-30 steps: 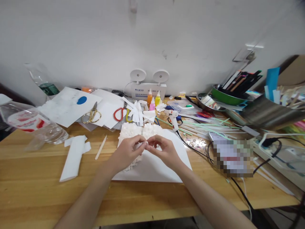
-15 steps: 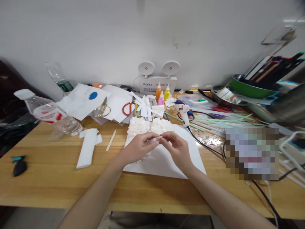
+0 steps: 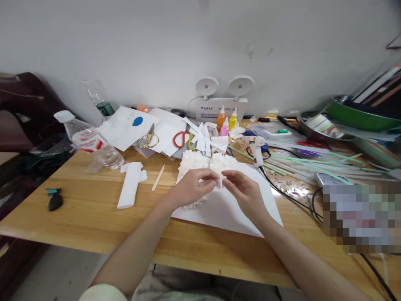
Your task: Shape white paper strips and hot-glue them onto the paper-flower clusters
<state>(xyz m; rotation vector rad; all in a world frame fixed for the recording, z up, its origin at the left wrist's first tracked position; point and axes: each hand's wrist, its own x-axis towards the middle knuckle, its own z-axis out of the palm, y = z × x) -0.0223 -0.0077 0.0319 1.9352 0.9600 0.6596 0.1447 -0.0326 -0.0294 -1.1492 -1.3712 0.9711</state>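
My left hand [image 3: 194, 184] pinches a small white paper piece [image 3: 220, 182] between thumb and fingers. The fingertips of my right hand [image 3: 246, 190] close on the piece's other side. Both hands are raised over a white sheet [image 3: 247, 217] on the table. Rough white clumps [image 3: 192, 161] cover the sheet's far left part, partly hidden behind my hands. Beyond the sheet lies a pile of white paper strips [image 3: 203, 138]. A white hot glue gun [image 3: 257, 151] stands just past the sheet's right far corner.
On the left are a white paper tube [image 3: 128, 188], a pale pointed stick [image 3: 158, 177] and a water bottle [image 3: 100, 148]. Gold scissors [image 3: 149, 139], red-handled scissors [image 3: 179, 140] and small paint bottles [image 3: 224, 127] sit behind. The glue gun's black cord [image 3: 291, 200] crosses the right side, near pale glue sticks [image 3: 316, 165].
My view has swung left, so everything appears further right. The paper piece has turned between my fingers and now shows a broader, upright face. My fingertips have moved slightly apart.
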